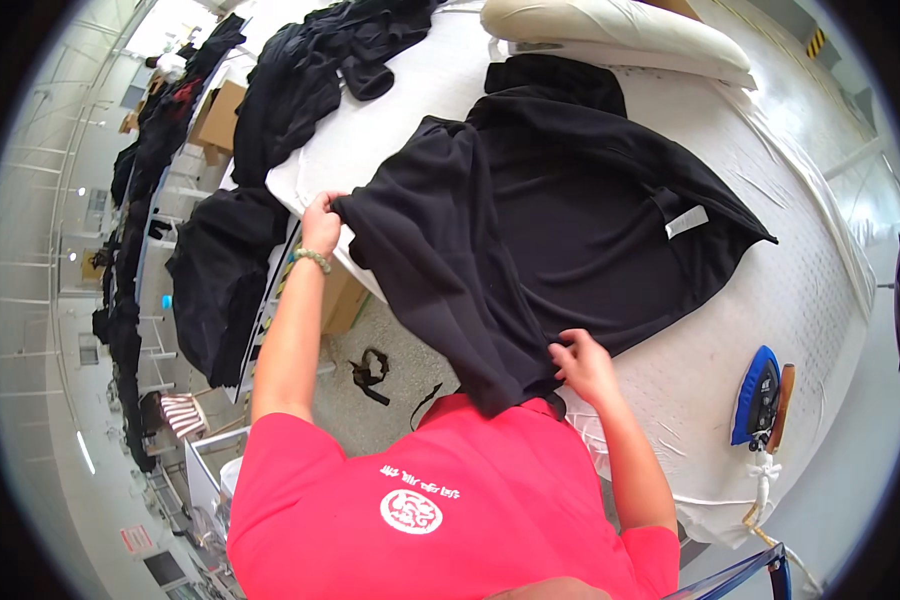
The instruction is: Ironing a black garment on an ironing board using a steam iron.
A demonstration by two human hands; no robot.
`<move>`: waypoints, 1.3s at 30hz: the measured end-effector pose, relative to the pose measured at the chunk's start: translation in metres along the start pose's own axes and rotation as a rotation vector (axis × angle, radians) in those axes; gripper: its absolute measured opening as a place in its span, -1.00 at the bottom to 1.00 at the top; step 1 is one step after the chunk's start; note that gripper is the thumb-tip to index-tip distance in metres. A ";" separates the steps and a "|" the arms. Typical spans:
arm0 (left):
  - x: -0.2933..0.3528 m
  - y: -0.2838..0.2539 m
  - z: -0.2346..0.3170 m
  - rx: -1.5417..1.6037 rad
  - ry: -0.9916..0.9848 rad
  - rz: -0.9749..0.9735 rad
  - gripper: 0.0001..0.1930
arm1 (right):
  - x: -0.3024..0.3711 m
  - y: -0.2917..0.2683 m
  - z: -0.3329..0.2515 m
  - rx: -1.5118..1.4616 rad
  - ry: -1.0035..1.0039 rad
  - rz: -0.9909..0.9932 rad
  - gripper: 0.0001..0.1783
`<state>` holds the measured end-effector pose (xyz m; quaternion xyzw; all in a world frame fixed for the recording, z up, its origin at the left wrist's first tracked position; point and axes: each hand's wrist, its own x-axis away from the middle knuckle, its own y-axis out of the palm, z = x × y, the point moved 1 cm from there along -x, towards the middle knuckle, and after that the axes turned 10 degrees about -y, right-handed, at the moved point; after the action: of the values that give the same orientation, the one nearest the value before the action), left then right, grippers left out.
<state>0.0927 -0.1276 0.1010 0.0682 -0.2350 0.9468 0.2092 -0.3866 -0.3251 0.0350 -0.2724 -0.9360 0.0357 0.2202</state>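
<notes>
A black garment (590, 200) of soft fabric lies spread over the white padded table (740, 330). Its near left part is folded over and hangs off the edge toward my body. Inside it, toward the right, shows a small white label (686, 222). At the garment's left edge my left hand (322, 222) is closed, pinching the cloth. My right hand (583, 365) rests at the near edge of the garment, fingers slightly curled and apart, touching the fabric. Whether the garment is a jacket or another top, I cannot tell.
On the right of the table stands a blue and black iron (757, 396) with a cord. A long cream padded pressing form (615, 35) lies at the far edge. More black garments (305, 85) are heaped at the far left, another (225, 270) hanging below. A cardboard box (343, 300) sits under the table.
</notes>
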 end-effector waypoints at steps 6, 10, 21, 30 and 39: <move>-0.087 0.035 0.065 -0.129 0.017 -0.055 -0.54 | -0.004 0.040 -0.022 0.626 -0.165 -0.091 -0.66; -0.109 0.103 0.070 -0.614 -0.116 -0.034 -0.15 | 0.015 0.013 -0.017 0.513 0.015 0.093 -0.70; -0.135 0.166 0.030 -0.725 0.166 -0.345 -0.24 | 0.006 -0.002 0.006 -0.247 0.291 0.491 -0.71; -0.194 0.113 0.370 -0.020 1.117 0.514 -0.54 | 0.000 -0.317 -0.206 0.959 -0.582 1.478 -0.86; -0.138 0.134 0.047 -0.466 1.300 0.202 -0.58 | 0.070 -0.231 -0.109 0.978 -0.458 1.196 -0.65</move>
<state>0.1611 -0.3075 0.0556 -0.5810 -0.2644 0.7354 0.2274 -0.5067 -0.4897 0.2037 -0.5859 -0.5320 0.6082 0.0610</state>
